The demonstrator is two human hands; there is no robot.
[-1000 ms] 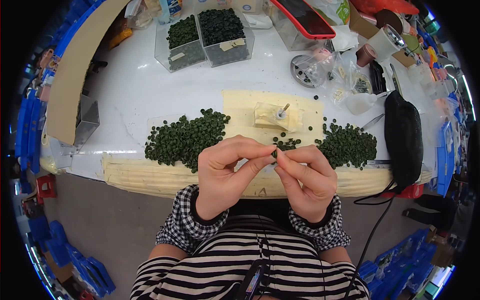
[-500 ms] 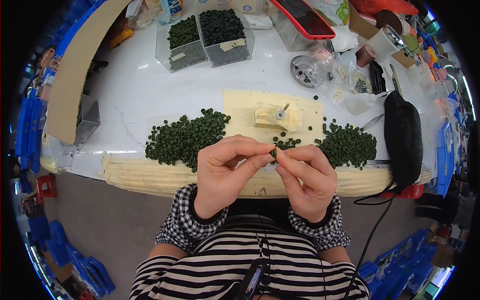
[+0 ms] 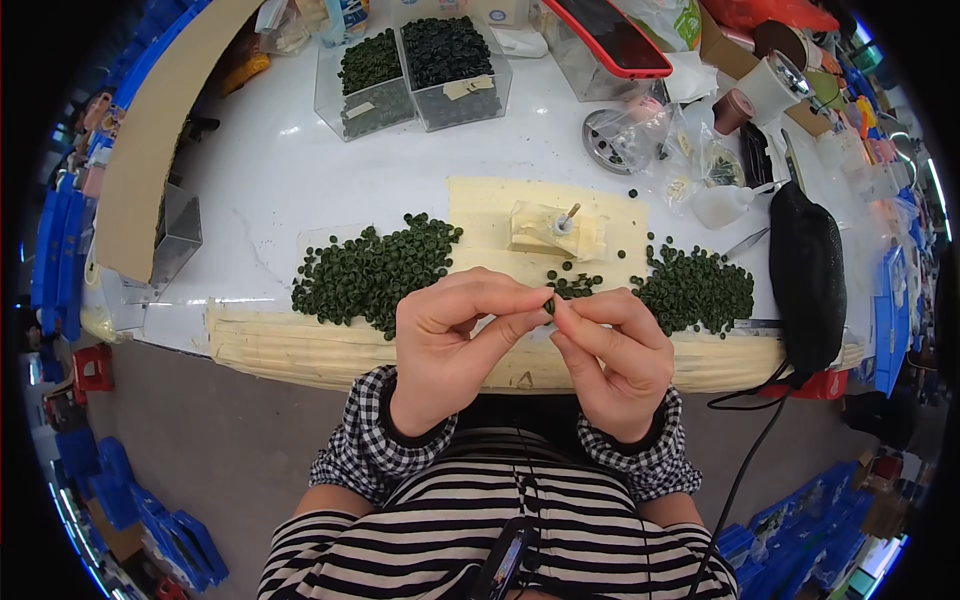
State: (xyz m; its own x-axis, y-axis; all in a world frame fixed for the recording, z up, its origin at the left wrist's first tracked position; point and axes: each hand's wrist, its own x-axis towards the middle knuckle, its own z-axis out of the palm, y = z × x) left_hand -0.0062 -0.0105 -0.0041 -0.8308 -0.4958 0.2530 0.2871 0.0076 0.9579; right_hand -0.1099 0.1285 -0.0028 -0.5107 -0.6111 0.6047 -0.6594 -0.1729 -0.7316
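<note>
Between the fingertips of both hands is a small dark green round piece (image 3: 549, 305), mostly covered by the fingers. My left hand (image 3: 450, 335) pinches it from the left with thumb and forefinger. From the right, the thumb and fingers of my right hand (image 3: 620, 350) close on it too. A large pile of dark green round pieces (image 3: 375, 270) lies beyond my left hand, a smaller pile (image 3: 700, 290) beyond my right. Several loose pieces (image 3: 575, 285) lie just past the fingertips. Behind them stands a tape-wrapped block (image 3: 555, 232) with a thin upright pin.
Two clear bins (image 3: 455, 105) of dark pieces stand at the back. A red-cased phone (image 3: 610, 35) rests on a clear box at the back right. At right lie tweezers (image 3: 745, 243), a white squeeze bottle (image 3: 722, 205) and a black padded object (image 3: 805, 280). Cardboard (image 3: 170, 130) stands at left.
Both hands stay in nearly the same place, still pinching the small green piece, which shows slightly less between the fingertips. The view has shifted very slightly.
</note>
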